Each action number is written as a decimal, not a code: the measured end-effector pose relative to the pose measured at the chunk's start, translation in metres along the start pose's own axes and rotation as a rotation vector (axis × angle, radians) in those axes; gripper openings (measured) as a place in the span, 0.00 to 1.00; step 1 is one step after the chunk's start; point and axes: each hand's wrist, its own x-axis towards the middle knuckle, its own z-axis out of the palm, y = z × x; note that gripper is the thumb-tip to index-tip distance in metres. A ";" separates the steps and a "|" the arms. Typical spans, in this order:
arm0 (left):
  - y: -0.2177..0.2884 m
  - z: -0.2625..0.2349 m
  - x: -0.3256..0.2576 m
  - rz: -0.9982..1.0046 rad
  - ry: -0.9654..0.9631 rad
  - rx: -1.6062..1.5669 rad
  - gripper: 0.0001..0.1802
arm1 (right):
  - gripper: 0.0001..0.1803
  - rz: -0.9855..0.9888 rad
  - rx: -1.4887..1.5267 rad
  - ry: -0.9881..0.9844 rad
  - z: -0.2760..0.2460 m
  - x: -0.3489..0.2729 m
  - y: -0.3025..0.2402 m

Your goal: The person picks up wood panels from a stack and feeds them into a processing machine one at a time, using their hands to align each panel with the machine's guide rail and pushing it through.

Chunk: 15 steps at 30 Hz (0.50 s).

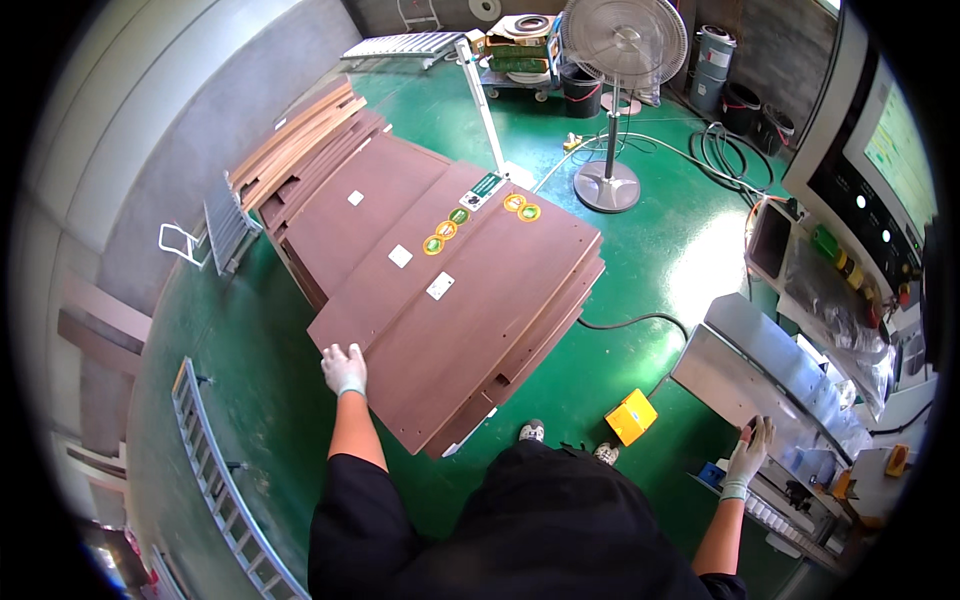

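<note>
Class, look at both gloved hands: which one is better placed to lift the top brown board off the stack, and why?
Left. The left hand already rests on the near corner of the top brown wooden board, while the right hand is away on the grey metal machine table.

lower brown panels (560, 320) hidden under top panel (470, 300)

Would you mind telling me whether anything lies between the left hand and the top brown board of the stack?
Nothing visible does: the left hand already rests on the near corner of the top brown board. The right hand is on the metal machine table.
</note>
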 end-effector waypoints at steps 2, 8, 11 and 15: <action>-0.027 0.012 0.010 -0.150 -0.045 -0.351 0.39 | 0.21 0.024 -0.021 -0.008 0.003 0.006 -0.002; -0.045 0.041 0.034 -0.414 0.016 -0.932 0.37 | 0.27 0.174 -0.223 0.093 0.043 0.009 -0.008; -0.078 0.040 0.053 -0.380 -0.300 -0.951 0.28 | 0.25 0.207 -0.206 0.120 0.052 0.008 -0.036; -0.090 0.014 0.035 -0.547 -0.532 -1.076 0.23 | 0.18 0.140 -0.049 -0.071 0.044 -0.010 -0.148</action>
